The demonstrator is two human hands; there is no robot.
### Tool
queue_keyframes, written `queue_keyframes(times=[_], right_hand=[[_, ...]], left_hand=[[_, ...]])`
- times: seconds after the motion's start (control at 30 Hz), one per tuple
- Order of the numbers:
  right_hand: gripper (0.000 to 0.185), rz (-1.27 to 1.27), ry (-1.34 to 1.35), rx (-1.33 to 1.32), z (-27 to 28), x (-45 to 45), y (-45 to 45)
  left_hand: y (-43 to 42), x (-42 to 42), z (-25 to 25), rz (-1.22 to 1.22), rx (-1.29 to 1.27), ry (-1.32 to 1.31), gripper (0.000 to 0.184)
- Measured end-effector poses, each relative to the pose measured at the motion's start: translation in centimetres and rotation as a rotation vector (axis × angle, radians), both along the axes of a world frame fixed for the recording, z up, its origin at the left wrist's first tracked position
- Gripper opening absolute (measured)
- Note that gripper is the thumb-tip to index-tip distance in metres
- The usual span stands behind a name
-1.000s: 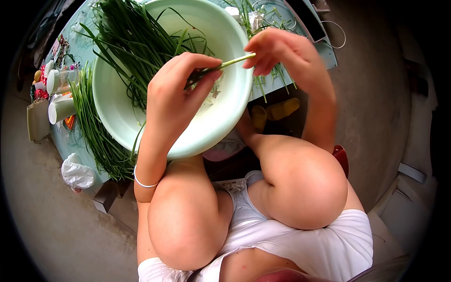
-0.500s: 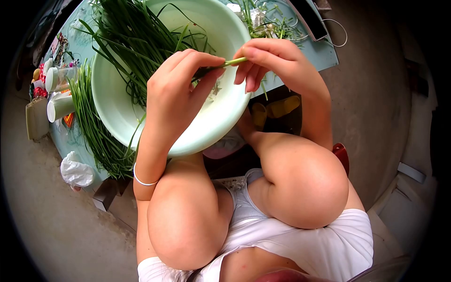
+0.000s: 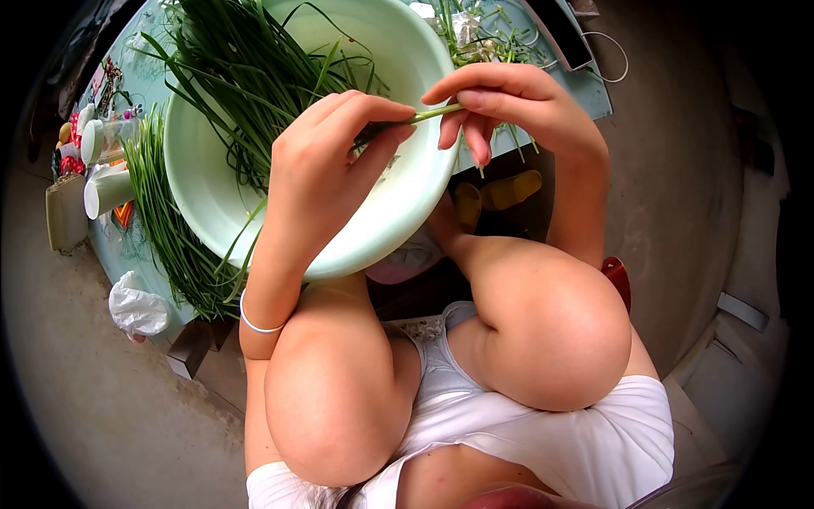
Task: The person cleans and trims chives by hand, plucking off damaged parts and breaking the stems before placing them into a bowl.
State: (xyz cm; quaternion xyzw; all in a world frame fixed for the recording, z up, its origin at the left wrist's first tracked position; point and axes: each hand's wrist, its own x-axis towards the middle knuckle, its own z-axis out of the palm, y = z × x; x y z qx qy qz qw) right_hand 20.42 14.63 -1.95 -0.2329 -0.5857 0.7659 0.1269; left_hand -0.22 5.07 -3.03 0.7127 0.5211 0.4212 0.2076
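A pale green stalk of garlic chive [image 3: 436, 113] stretches between my two hands above the rim of the mint-green basin [image 3: 191, 182]. My left hand [image 3: 326, 157], wearing a white bangle, pinches the stalk between thumb and forefinger. My right hand [image 3: 521, 106] grips the stalk's pale end the same way, its other fingers curled below. Inside the basin a thick heap of dark green garlic chives [image 3: 242, 72] lies mostly at the upper left. More chives, in a loose bunch [image 3: 174, 220], rest on the table just left of the basin.
Chive trimmings [image 3: 492, 38] litter the table [image 3: 593, 97] beyond the basin, beside a dark-screened device [image 3: 555, 30] with a white cable. At left stand plastic cups [image 3: 106, 191] and a crumpled white bag [image 3: 138, 305]. Yellow footwear [image 3: 513, 191] shows beneath the table.
Both hands have shifted slightly right, still holding the stalk. My right hand's lower fingers have moved a little, and more trimmings are visible below them.
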Motion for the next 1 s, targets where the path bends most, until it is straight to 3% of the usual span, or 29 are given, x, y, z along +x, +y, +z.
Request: queue_keyframes(times=[0.13,0.23,0.5,0.73,0.8,0.93,1.0], right_hand=[[0.022,-0.004,-0.002,-0.059,-0.4,0.2,0.7],[0.021,-0.012,-0.087,0.05,-0.3,0.5,1.2],[0.027,-0.089,0.117,-0.102,-0.3,0.5,0.5],[0.021,-0.045,0.037,-0.045,0.0,0.6,1.0],[0.013,-0.149,-0.087,0.239,0.0,-0.6,-0.1],[0.019,-0.185,-0.095,0.234,-0.1,-0.8,-0.4],[0.02,-0.113,-0.023,0.045,0.7,-0.3,0.0]], left_hand=[[0.0,0.1,0.1,-0.005,-0.048,-0.041,0.017],[-0.1,0.1,0.3,0.004,-0.057,-0.03,0.017],[-0.2,0.1,0.5,0.055,-0.189,-0.148,0.013],[-0.1,0.0,0.4,0.044,-0.188,-0.169,0.013],[-0.1,0.0,0.4,0.034,-0.159,-0.139,0.013],[-0.2,0.0,0.5,0.043,-0.194,-0.111,0.013],[-0.3,-0.1,0.5,0.025,-0.238,-0.172,0.013]])
